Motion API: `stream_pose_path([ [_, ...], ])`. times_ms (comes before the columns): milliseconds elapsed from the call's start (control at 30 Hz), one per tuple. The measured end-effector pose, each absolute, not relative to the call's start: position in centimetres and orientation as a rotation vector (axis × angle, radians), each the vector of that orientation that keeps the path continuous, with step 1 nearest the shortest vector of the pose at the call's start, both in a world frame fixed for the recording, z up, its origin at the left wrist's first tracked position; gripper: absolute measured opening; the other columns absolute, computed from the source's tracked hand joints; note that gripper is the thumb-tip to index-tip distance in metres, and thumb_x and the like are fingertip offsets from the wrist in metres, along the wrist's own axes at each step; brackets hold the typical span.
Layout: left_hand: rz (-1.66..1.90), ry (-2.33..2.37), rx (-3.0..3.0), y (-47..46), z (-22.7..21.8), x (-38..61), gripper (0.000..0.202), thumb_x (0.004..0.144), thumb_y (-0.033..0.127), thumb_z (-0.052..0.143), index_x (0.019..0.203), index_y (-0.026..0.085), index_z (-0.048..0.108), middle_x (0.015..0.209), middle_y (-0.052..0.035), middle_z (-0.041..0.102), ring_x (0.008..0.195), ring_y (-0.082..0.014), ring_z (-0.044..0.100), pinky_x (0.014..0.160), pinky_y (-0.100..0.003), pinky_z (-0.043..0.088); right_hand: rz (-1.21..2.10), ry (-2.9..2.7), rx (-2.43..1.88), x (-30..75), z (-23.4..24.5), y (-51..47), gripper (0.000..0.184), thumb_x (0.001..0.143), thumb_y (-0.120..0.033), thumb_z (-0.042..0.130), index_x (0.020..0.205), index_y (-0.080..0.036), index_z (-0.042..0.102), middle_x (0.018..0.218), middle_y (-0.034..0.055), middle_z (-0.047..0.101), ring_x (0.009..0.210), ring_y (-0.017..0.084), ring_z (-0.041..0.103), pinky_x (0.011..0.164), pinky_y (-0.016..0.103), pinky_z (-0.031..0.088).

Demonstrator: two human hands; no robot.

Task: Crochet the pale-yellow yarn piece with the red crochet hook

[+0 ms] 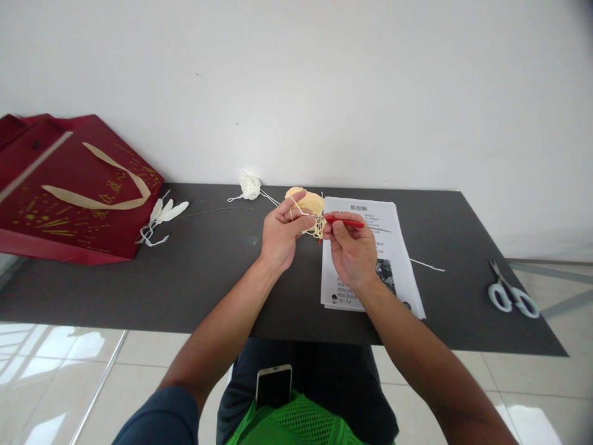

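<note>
My left hand (280, 235) is raised over the dark table (208, 284), its fingers pinched on a pale yellow crochet piece (311, 203) with yarn looped around them. My right hand (351, 252) is closed around a red crochet hook (345, 222), whose tip points left into the yellow yarn. The two hands almost touch above the table's middle. A thin white strand runs from the work back to a small white yarn bundle (250, 185) at the far edge.
A printed instruction sheet (391, 247) lies under my right hand. A red gift bag (69, 185) lies at the left, white pieces (167, 213) beside it. White-handled scissors (509, 293) sit at the right edge. A phone (274, 384) rests on my lap.
</note>
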State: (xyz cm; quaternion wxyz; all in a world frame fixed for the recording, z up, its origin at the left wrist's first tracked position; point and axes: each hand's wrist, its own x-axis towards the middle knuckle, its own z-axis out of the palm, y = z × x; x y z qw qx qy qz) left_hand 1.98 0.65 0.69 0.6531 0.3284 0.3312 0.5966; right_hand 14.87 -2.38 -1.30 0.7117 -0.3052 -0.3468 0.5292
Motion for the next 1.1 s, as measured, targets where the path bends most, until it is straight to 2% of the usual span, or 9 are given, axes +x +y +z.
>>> stream_pose_path([
  [200, 1.334, 0.762, 0.832, 0.8, 0.0, 1.9, 0.061, 0.064, 0.013, 0.086, 0.123, 0.019, 0.070, 0.077, 0.0025, 0.073, 0.058, -0.0053, 0.058, 0.053, -0.020, 0.036, 1.141, -0.781, -0.679, 15.3, -0.9, -2.1, 0.012, 0.081, -0.024, 0.080, 0.089, -0.026, 0.071, 0.092, -0.0020, 0.075, 0.069, 0.008, 0.064, 0.066, 0.023, 0.056],
  [400, 1.315, 0.768, 0.874, 0.8, -0.1, 1.8, 0.059, 0.066, 0.015, 0.086, 0.123, 0.019, 0.070, 0.074, 0.0029, 0.071, 0.055, -0.0047, 0.054, 0.050, -0.020, 0.032, 1.091, -0.834, -0.610, 15.8, -1.0, -1.8, 0.012, 0.084, -0.017, 0.076, 0.089, -0.025, 0.070, 0.093, -0.0011, 0.075, 0.066, 0.008, 0.062, 0.064, 0.024, 0.053],
  [600, 1.345, 0.808, 0.886, 0.9, 0.0, 1.7, 0.056, 0.065, 0.013, 0.083, 0.120, 0.018, 0.070, 0.071, 0.0022, 0.071, 0.065, -0.0100, 0.065, 0.054, -0.020, 0.036, 1.032, -0.884, -0.610, 16.3, -1.2, -1.7, 0.013, 0.086, -0.014, 0.073, 0.092, -0.025, 0.069, 0.094, -0.0010, 0.074, 0.066, 0.007, 0.063, 0.065, 0.024, 0.052],
  [867, 1.332, 0.897, 0.936, 0.9, 0.2, 1.6, 0.047, 0.064, 0.012, 0.078, 0.110, 0.017, 0.074, 0.066, 0.0029, 0.069, 0.056, -0.0087, 0.056, 0.053, -0.022, 0.033, 0.928, -0.973, -0.737, 16.5, -0.7, -1.9, 0.011, 0.087, -0.025, 0.076, 0.089, -0.027, 0.065, 0.091, -0.0021, 0.072, 0.063, 0.009, 0.061, 0.063, 0.028, 0.052],
  [1100, 1.366, 0.868, 1.048, 0.8, -0.2, 1.5, 0.038, 0.065, 0.008, 0.068, 0.101, 0.019, 0.075, 0.068, 0.0023, 0.068, 0.061, -0.0106, 0.059, 0.059, -0.023, 0.040, 0.954, -0.998, -0.739, 16.7, -0.7, -2.0, 0.016, 0.086, -0.032, 0.077, 0.088, -0.027, 0.062, 0.088, -0.0024, 0.072, 0.061, 0.009, 0.058, 0.060, 0.028, 0.049],
])
